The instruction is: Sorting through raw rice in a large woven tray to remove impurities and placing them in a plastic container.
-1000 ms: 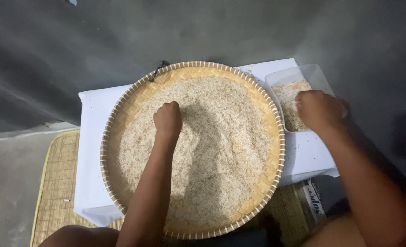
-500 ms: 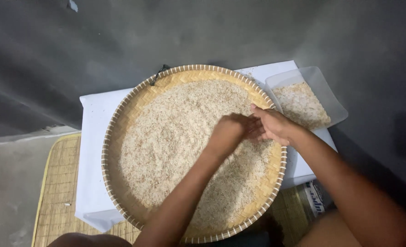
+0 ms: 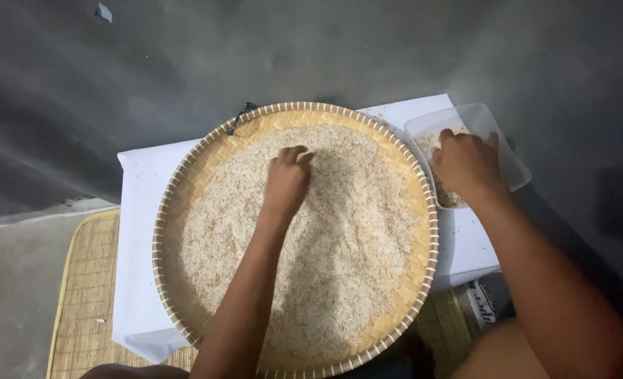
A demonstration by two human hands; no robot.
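The left hand (image 3: 288,181) is pressed, fingers curled, into the rice (image 3: 311,245) in the tray (image 3: 185,189) – mid-tabletop. The right hand (image 3: 466,163) is held over the tub (image 3: 508,158) at the right edge – fingers bunched, contents hidden.

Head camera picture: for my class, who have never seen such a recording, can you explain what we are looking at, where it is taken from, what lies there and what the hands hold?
The picture comes from a camera worn on a person's head, looking down at their own bare arms. No machine is involved. A round woven tray full of rice rests on a white cloth over a reed mat. The left hand rests fingers-down in the rice. The right hand is over a clear plastic tub beside the tray, which also has grain in it. Whether either hand grips anything cannot be seen.
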